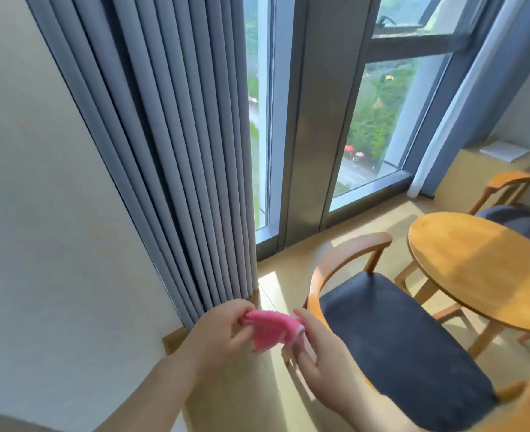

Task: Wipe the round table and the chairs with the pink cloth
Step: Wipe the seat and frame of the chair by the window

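Note:
A small pink cloth is stretched between both hands in the lower middle of the view. My left hand pinches its left end. My right hand holds its right end between thumb and fingers. To the right stands a wooden chair with a dark seat, its curved back towards me. Beyond it is the round wooden table, its top partly in sunlight. A second wooden chair with a dark seat stands behind the table at the right edge.
A grey pleated curtain hangs down to the floor just past my left hand. Tall windows fill the back wall. A white wall is on the left. A low ledge with a white paper sits far right.

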`<state>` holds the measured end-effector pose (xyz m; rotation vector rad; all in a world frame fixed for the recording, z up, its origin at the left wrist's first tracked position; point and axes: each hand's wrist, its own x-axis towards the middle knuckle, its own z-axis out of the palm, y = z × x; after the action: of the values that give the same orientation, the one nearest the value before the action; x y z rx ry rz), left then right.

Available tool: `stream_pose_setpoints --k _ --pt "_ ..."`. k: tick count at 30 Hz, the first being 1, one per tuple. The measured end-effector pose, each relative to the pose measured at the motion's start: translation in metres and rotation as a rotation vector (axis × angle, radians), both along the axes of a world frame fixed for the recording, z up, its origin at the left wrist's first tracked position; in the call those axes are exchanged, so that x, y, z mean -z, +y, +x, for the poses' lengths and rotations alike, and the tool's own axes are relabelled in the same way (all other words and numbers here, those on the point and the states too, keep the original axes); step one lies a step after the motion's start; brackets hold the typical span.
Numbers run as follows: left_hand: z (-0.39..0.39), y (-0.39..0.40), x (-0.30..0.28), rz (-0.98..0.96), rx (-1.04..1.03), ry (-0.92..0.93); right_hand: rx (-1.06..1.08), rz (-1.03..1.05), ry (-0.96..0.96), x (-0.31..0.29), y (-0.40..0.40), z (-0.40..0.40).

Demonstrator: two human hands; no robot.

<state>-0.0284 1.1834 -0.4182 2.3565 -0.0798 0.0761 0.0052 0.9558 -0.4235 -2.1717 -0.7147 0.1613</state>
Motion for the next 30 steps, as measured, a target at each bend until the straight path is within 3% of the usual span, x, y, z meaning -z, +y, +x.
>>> stream_pose_setpoints --k 3,7,14,18,23,30 --pt "0.000 -0.004 -0.080 0.031 -0.036 -0.007 0.001 -0.010 0.014 -0.070 -0.016 0.016" --pt "0.007 -0.004 -0.125 -0.011 -0.060 -0.024 0.005 -0.024 -0.045 -0.108 -0.014 0.031" --pt "0.039 0.005 -0.126 -0.151 0.006 -0.012 0.078 0.091 -0.094 -0.117 0.025 0.039" --pt "0.068 -0.007 -0.118 -0.230 0.045 0.036 0.194 0.129 0.032 -0.114 0.022 0.053" --pt "0.115 -0.025 -0.112 -0.217 0.094 0.038 0.298 0.117 0.118 -0.105 -0.006 0.092" --pt "0.166 -0.052 -0.121 -0.173 0.110 0.014 0.218 0.168 0.141 -0.109 -0.030 0.153"
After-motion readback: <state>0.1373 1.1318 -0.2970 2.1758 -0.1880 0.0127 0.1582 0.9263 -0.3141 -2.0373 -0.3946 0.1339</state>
